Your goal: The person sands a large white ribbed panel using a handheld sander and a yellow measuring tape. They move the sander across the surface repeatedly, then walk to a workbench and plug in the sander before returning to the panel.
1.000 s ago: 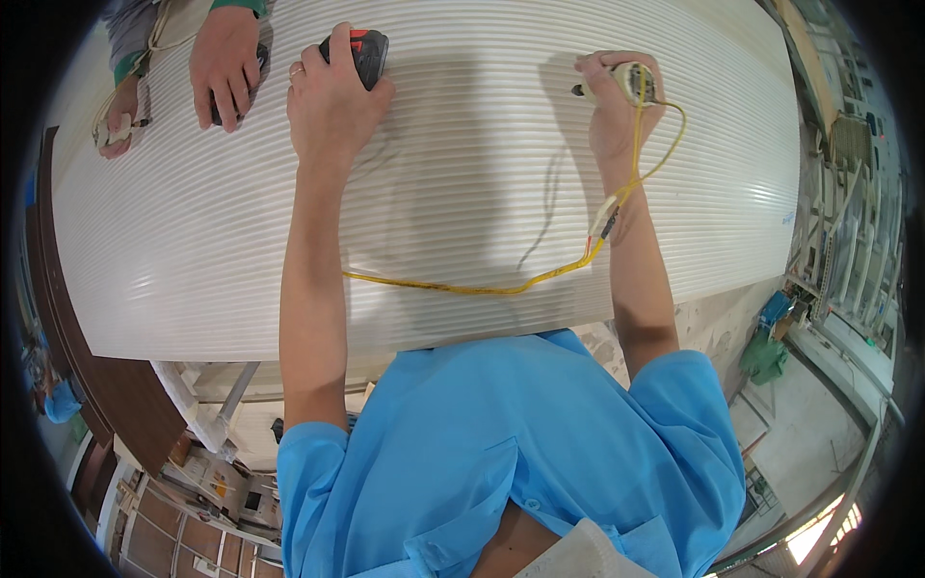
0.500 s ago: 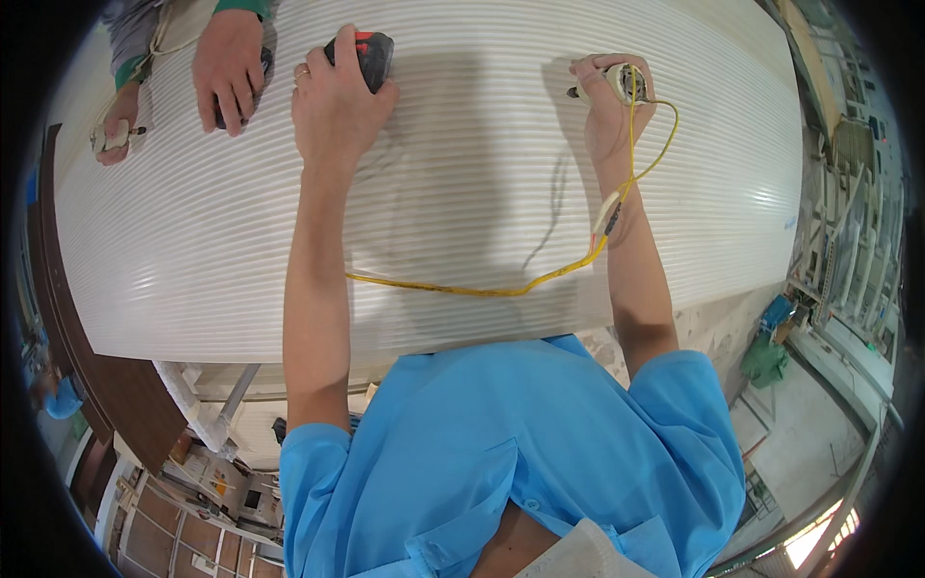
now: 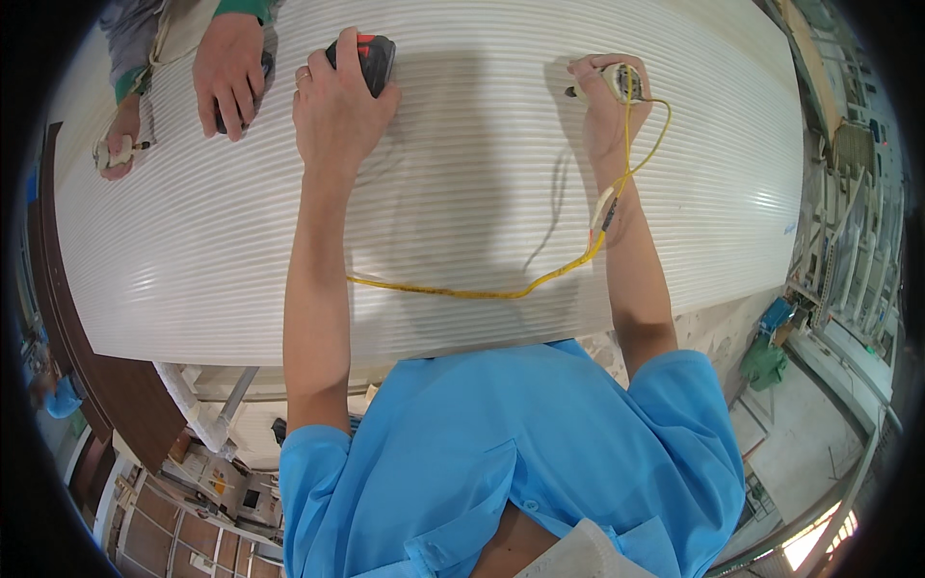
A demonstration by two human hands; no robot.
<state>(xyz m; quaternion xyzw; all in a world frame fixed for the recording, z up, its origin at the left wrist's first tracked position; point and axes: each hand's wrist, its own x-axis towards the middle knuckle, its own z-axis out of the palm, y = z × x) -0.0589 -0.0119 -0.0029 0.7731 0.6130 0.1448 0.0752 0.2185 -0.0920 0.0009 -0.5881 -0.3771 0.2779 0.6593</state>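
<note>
My left hand (image 3: 337, 120) is closed around a black and red block-shaped tool (image 3: 376, 64) at the far middle of the white ribbed panel (image 3: 424, 231). Its underside is hidden. To the right, my right hand (image 3: 607, 120) grips a cream-white round device (image 3: 624, 83) with a small dark tip poking out on its left. Two thin yellow wires loop from that device past my wrist and join a thicker yellow cable (image 3: 491, 293). The cable sags over the panel and passes out of sight at my left forearm.
At the far left a co-worker's hand (image 3: 227, 77) rests on a dark tool, and their other hand (image 3: 122, 140) holds a similar cream device. Dark brown boards (image 3: 116, 400) lie beyond the panel's left edge. Metal racks (image 3: 853, 241) and a green bag (image 3: 764, 364) stand right.
Both my hands stay almost in place on their tools. The yellow wire loop by my right wrist has swung slightly left. The co-worker's far-left hand has shifted slightly toward me.
</note>
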